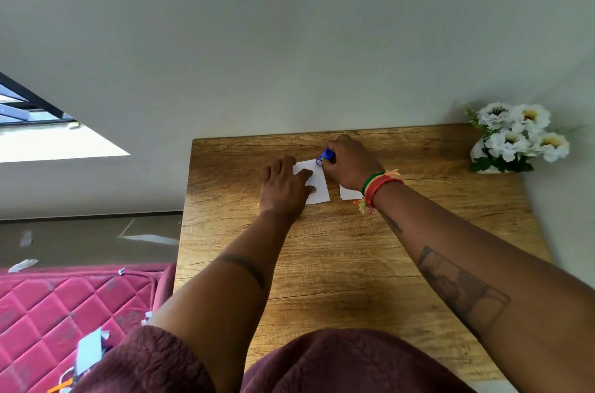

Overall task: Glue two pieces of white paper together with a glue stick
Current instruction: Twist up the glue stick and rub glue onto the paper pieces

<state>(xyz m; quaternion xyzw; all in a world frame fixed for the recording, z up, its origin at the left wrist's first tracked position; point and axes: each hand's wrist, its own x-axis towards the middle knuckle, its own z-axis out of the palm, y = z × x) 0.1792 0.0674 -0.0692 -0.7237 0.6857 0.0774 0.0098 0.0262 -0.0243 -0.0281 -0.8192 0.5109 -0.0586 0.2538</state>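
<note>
A small white paper (318, 188) lies on the wooden table (338, 264) near its far edge. My left hand (283, 186) lies flat on its left part, fingers spread, pinning it down. My right hand (349, 162) grips a blue glue stick (324, 157), whose tip touches the paper's far right corner. A second white paper (349, 193) lies just to the right, mostly hidden under my right wrist.
A white vase of white flowers (515, 138) stands at the table's far right corner against the wall. A pink quilted mattress (64, 305) with paper scraps lies on the floor to the left of the table.
</note>
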